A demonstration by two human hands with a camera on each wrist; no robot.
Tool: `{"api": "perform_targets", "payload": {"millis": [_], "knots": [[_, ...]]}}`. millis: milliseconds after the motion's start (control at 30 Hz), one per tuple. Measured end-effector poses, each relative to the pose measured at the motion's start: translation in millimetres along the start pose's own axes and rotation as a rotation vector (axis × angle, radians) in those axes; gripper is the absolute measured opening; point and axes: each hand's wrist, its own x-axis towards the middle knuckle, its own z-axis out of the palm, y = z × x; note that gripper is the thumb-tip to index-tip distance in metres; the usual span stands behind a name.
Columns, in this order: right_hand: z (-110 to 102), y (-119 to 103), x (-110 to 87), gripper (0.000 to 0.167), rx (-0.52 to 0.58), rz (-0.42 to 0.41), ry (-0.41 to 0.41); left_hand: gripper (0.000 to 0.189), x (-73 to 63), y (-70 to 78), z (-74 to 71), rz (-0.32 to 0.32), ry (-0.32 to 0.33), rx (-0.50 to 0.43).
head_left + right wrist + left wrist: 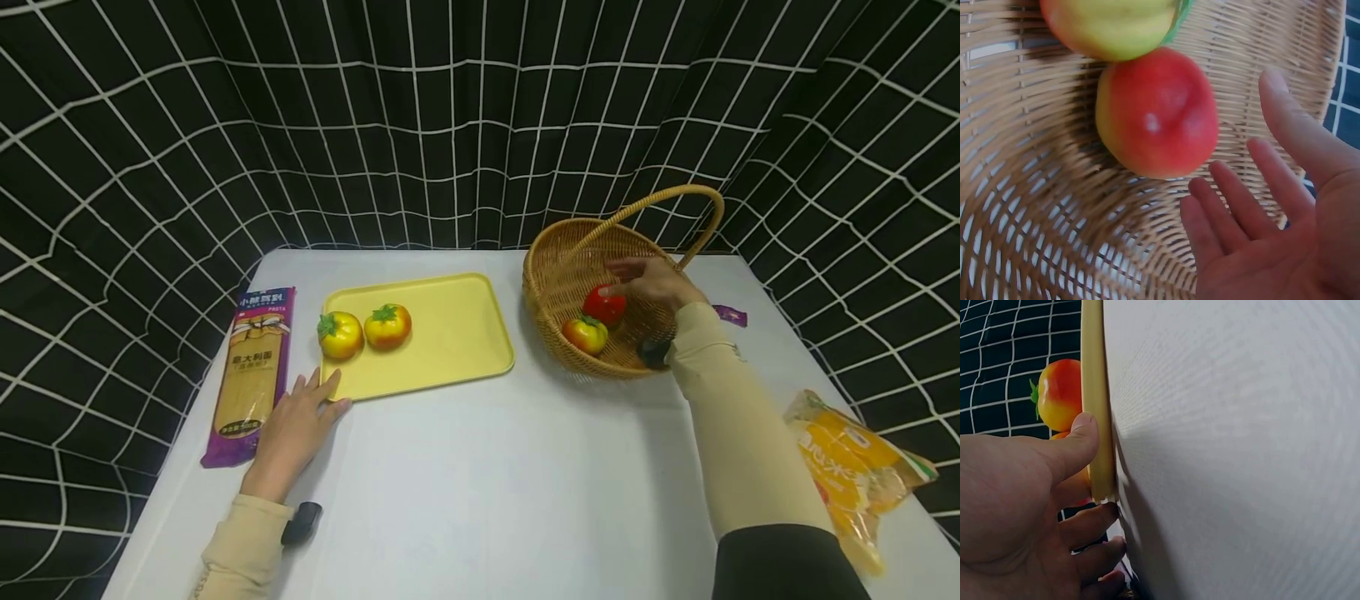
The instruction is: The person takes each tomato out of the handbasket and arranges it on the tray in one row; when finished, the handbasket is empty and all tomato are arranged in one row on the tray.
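Right hand [651,282]: inside wicker basket [562,275], fingers apart and nearly straight, nothing gripped; we read the palm as facing the red tomato [1157,112].
Fingertips [1215,167]: just beside the red tomato; contact we couldn't tell.
Step at basket: we judged it a reach for the red tomato, grip not yet made.
Next move: we reckoned it called for curling thumb and fingers round the red tomato without jostling its neighbour.
Right forearm [742,425]: stretched forward and angled inward, wrist at the basket's right side.
Left hand [296,425]: at the near left corner of yellow tray [457,325], fingers spread, thumb touching the rim; we took it as steadying, no real grip seen.
Left forearm [243,533]: low, slanting forward from the near left.
Basket tomatoes: red one, plus a yellow-red tomato [585,335] right by it.
Tray tomatoes: we counted two, left tomato [342,336] and right tomato [388,327], left half.
Outer items: pasta packet [253,358] left of tray, orange bag [855,462] near right, purple packet [730,315] beyond the wrist.
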Motion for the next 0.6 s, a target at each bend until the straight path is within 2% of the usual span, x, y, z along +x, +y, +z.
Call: {"api": "perform_targets", "payload": {"millis": [333, 600], "knots": [[13.5, 9.6, 14.1, 0.072, 0.015, -0.004, -0.02, 0.065, 0.8, -1.3, 1.1, -0.003, 0.007, -0.007], [18.2, 6.0, 12.1, 0.067, 0.019, 0.024, -0.035, 0.066, 1.1, -1.3, 0.9, -0.01, 0.006, 0.0]]}}
